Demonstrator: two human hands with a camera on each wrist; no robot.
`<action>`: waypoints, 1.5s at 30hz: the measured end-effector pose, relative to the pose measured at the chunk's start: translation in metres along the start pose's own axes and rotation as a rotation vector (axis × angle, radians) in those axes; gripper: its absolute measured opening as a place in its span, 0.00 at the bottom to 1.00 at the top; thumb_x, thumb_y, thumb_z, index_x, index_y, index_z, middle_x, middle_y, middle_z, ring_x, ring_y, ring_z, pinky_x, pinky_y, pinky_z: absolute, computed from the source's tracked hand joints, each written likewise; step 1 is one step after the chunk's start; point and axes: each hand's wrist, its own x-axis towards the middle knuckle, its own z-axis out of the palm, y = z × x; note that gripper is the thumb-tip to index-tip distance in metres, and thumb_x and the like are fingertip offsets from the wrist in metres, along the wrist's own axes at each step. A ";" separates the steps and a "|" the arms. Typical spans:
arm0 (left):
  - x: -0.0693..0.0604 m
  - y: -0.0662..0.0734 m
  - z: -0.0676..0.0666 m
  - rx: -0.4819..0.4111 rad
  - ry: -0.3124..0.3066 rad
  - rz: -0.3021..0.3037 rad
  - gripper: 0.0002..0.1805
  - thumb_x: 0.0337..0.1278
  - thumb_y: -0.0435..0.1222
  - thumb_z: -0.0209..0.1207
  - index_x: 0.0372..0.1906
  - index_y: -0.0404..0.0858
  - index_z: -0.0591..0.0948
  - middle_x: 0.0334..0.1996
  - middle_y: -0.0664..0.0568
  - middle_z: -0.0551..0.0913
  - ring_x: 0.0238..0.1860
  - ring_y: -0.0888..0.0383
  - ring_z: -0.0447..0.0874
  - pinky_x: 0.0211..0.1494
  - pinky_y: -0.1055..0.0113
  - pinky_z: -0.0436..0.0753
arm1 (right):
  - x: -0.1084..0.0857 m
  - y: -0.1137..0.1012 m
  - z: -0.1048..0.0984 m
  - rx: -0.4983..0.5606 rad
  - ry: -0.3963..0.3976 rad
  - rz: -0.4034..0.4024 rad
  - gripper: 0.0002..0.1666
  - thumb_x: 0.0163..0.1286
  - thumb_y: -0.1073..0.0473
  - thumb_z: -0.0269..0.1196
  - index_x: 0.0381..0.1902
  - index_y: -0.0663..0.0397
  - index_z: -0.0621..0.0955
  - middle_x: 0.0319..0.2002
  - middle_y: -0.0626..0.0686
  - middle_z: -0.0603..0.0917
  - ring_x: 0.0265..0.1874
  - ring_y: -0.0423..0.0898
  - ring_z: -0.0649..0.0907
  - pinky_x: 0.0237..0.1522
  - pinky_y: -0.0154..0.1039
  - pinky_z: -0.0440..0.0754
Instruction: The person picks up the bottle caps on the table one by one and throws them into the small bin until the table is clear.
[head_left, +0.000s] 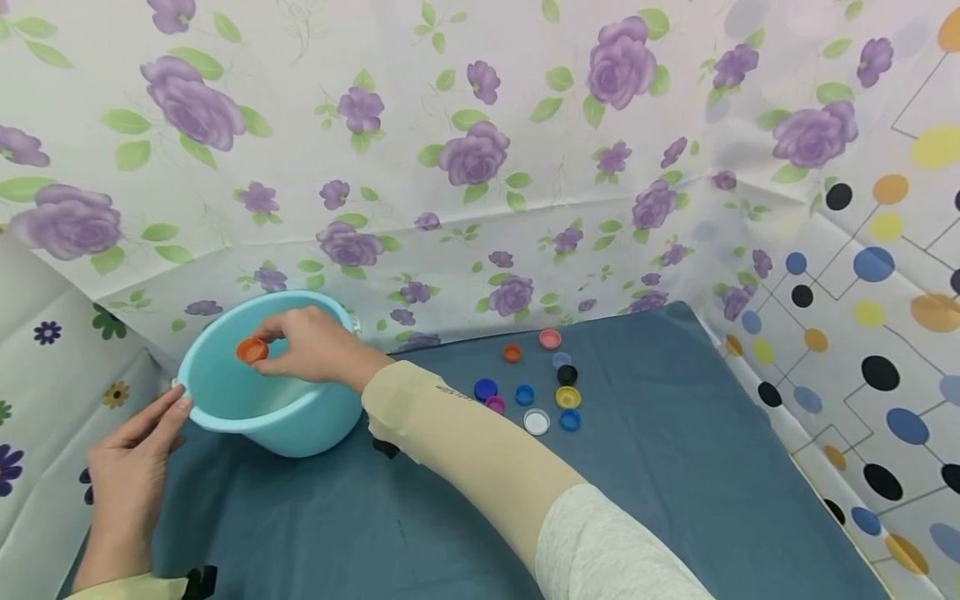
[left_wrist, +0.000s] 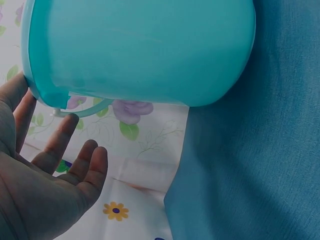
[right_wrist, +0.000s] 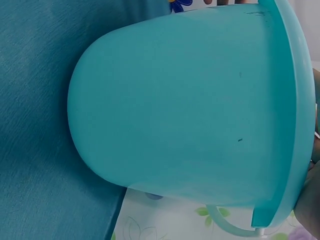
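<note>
A light-blue plastic bucket [head_left: 307,432] stands upright at the left of the cloth-covered surface. My left hand [head_left: 133,471] pinches its rim at the near left, by the handle joint; in the left wrist view the other fingers [left_wrist: 89,170] spread loosely below the rim. Over the bucket's mouth, my right hand [head_left: 318,346] holds an orange bottle cap [head_left: 252,351] between thumb and fingers. The right wrist view shows mostly the bucket's outer wall [right_wrist: 185,110], which hides most of that hand. What lies on the bucket's bottom cannot be seen.
Several loose bottle caps lie right of the bucket, among them orange [head_left: 512,353], pink [head_left: 550,338], black [head_left: 567,375], yellow [head_left: 568,397], white [head_left: 536,422] and dark blue [head_left: 485,389]. A flowered sheet [head_left: 420,167] hangs behind; a dotted sheet [head_left: 877,333] borders the right.
</note>
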 end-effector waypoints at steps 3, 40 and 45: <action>0.000 0.000 0.000 0.002 0.001 -0.004 0.25 0.40 0.45 0.72 0.50 0.49 0.83 0.49 0.70 0.82 0.44 0.73 0.78 0.29 0.84 0.78 | 0.000 0.001 -0.001 0.013 -0.017 0.020 0.25 0.60 0.42 0.64 0.55 0.35 0.77 0.48 0.32 0.81 0.50 0.26 0.76 0.50 0.19 0.72; 0.000 0.000 0.001 0.047 -0.030 -0.045 0.28 0.41 0.49 0.70 0.54 0.53 0.80 0.54 0.70 0.79 0.46 0.74 0.77 0.28 0.87 0.75 | -0.104 0.089 -0.100 0.085 0.304 -0.006 0.27 0.59 0.37 0.63 0.56 0.32 0.76 0.56 0.35 0.77 0.59 0.33 0.73 0.59 0.35 0.73; -0.003 -0.001 0.000 0.075 -0.018 -0.050 0.28 0.41 0.50 0.70 0.53 0.54 0.81 0.55 0.69 0.78 0.44 0.75 0.77 0.28 0.87 0.75 | -0.152 0.136 -0.118 0.057 0.393 0.072 0.26 0.59 0.37 0.63 0.55 0.30 0.76 0.57 0.37 0.76 0.59 0.36 0.73 0.59 0.40 0.74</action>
